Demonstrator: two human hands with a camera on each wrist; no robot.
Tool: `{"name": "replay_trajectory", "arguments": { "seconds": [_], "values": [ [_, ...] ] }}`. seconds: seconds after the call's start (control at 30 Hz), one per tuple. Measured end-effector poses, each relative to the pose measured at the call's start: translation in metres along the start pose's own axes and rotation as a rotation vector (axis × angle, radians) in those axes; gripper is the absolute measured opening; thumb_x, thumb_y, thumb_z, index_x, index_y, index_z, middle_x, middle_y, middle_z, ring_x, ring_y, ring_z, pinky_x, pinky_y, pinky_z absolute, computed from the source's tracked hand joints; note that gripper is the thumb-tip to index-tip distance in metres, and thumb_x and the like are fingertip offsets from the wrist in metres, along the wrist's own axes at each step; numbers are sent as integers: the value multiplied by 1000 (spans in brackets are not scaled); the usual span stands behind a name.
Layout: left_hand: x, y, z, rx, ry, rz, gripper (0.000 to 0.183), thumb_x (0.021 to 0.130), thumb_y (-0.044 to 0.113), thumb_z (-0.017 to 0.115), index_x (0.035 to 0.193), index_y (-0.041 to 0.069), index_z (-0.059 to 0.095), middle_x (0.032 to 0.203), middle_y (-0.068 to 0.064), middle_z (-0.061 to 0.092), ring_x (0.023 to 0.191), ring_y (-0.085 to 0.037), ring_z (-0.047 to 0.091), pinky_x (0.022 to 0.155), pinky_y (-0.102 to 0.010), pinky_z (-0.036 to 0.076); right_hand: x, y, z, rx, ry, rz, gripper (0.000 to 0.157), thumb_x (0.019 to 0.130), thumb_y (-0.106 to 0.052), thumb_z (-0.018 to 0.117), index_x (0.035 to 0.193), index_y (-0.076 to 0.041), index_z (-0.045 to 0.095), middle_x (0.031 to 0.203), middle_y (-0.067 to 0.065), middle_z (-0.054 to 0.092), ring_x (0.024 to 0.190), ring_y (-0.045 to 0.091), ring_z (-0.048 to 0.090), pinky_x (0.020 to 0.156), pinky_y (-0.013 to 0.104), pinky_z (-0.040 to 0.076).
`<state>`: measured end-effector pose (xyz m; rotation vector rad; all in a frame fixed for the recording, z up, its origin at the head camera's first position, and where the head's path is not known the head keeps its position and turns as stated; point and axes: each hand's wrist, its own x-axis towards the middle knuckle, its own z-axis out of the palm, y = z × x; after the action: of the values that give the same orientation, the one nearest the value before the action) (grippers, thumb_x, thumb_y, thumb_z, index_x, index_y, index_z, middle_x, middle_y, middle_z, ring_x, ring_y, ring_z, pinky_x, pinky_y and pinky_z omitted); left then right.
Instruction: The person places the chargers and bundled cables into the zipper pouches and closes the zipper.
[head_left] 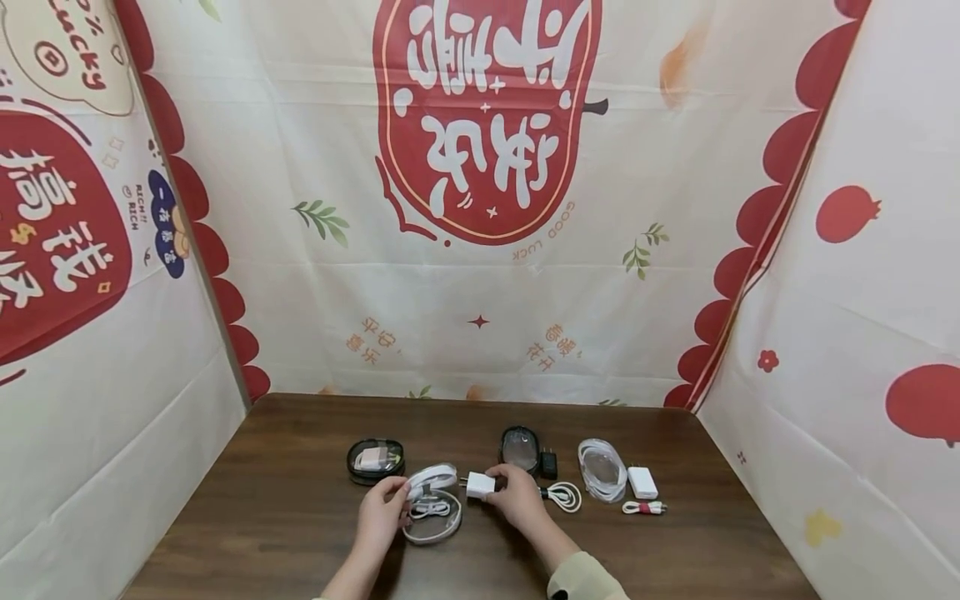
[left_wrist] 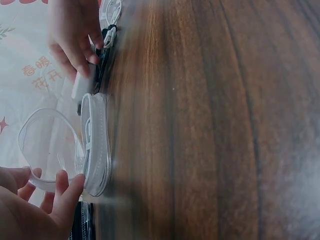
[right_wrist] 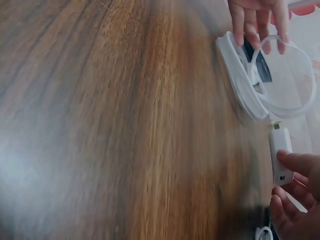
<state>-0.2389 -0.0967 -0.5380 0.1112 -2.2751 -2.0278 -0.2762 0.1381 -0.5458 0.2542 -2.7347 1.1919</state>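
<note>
Left hand (head_left: 381,510) holds the raised lid (head_left: 435,473) of a clear case (head_left: 432,540), fingers and thumb at the lid's rim; right hand (head_left: 519,497) pinches a white charger (head_left: 480,485) between thumb and fingers, prongs pointing left. Case sits open on the table (head_left: 262,500), between the hands, with a bundled white cable (head_left: 430,507) inside; charger is outside the case, just to its right. Beyond the left hand: a black-edged case (head_left: 366,478), closed, contents visible through its clear top. Beyond the right hand: an oval case (head_left: 521,448), also black-edged, with a black plug (head_left: 549,464) beside it and a looped cord (head_left: 567,497) nearer. Farther right: a round clear pouch (head_left: 602,471), a white block (head_left: 642,482) and a red-banded lead (head_left: 643,507), grouped close together.
</note>
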Motion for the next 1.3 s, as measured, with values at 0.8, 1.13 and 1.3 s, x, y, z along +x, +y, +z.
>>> {"name": "replay_trajectory", "arguments": {
  "seconds": [0.8,1.13,1.3],
  "values": [
    [6,-6,7,-31,-134,33,23,90,16,54,101,-3,58,89,-23,58,72,-26,59,59,-38,53,-24,-11,11,241,-241,-246,28,69,-14,76,95,-14,66,96,-4,61,85,7,56,72,29,50],
    [8,-7,10,-11,-139,31,22,90,16,55,101,-2,59,90,-22,58,74,-27,59,60,-40,53,-22,-10,23,178,-222,-265,27,66,-10,76,92,-12,67,91,-5,60,76,11,58,68,28,49],
    [8,-5,10,-11,-147,36,22,90,16,54,101,-2,59,91,-22,58,75,-27,59,61,-41,53,-23,-13,26,107,-206,-259,28,65,-11,77,91,-13,68,90,-7,61,78,12,56,70,28,47]
  ]
}}
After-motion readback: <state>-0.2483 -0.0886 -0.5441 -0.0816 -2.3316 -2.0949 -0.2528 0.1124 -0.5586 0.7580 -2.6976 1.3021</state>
